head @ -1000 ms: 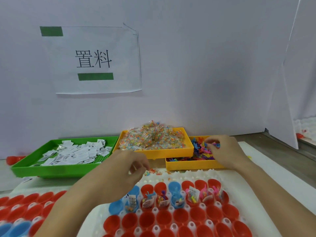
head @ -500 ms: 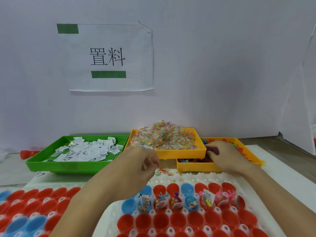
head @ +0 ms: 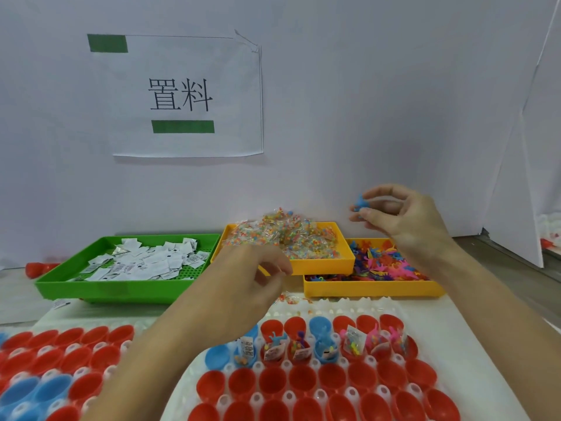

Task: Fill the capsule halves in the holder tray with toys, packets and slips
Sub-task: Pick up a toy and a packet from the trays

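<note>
Right hand (head: 403, 220) raised above the yellow toy bin (head: 373, 287), thumb and fingers pinching a small blue toy (head: 360, 203). Left hand (head: 243, 287) over the near edge of the packet bin (head: 321, 265), fingers loosely curled, grip contents impossible to tell. White holder tray (head: 449, 338) on the table in front, far row of red and blue capsule halves (head: 303, 344) already loaded with toys, packets and slips, nearer rows bare; green slip tray (head: 100, 288) to the left, paper sign (head: 182, 95) on the wall behind.
</note>
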